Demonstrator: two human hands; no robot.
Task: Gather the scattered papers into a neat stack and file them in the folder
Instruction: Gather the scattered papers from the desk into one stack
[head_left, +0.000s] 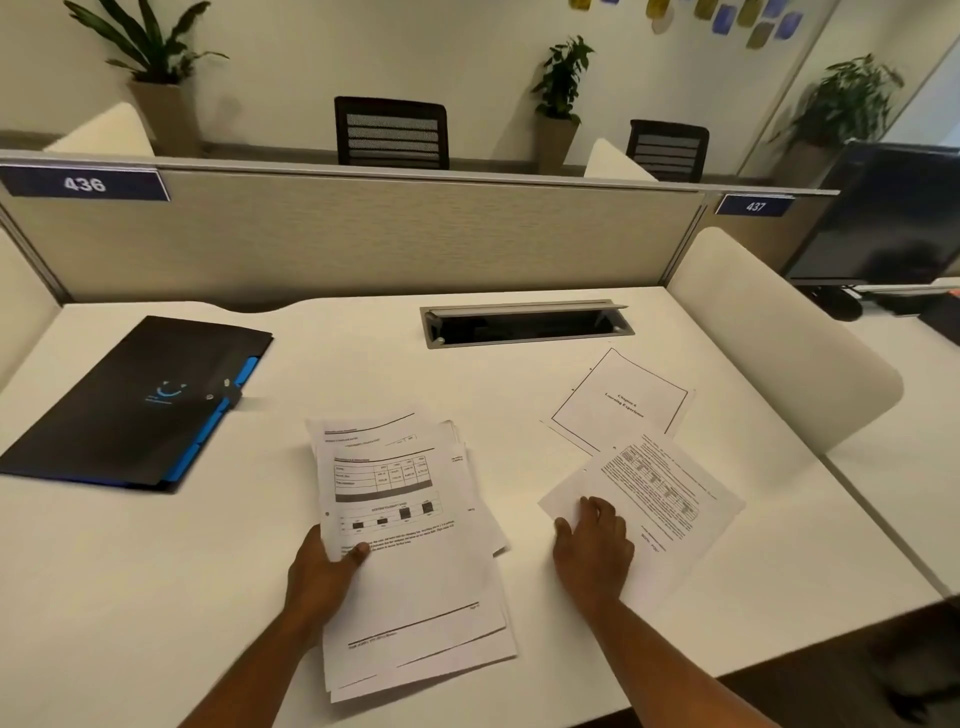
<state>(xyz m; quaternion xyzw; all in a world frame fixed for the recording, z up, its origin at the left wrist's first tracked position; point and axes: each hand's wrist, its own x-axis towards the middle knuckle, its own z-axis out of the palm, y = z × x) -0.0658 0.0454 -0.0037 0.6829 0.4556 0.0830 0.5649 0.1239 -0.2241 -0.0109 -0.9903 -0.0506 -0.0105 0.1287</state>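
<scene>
A loose stack of printed papers (415, 561) lies near the front edge of the white desk (363, 374). My left hand (322, 566) grips the stack's left edge, thumb on top of the sheet with a table and bar chart. My right hand (592, 545) rests flat, fingers straight, on a single text sheet (654, 499) lying askew at the right. Behind that sheet lies a title page (623, 402) with a framed border, partly overlapped by it. A closed black folder (130, 405) with blue tabs sits at the far left of the desk.
A cable tray (524, 322) with a raised lid is set into the desk at the back. A fabric partition (363, 239) closes the far side. A rounded white divider (779, 332) stands at the right, with a dark monitor (893, 218) beyond it.
</scene>
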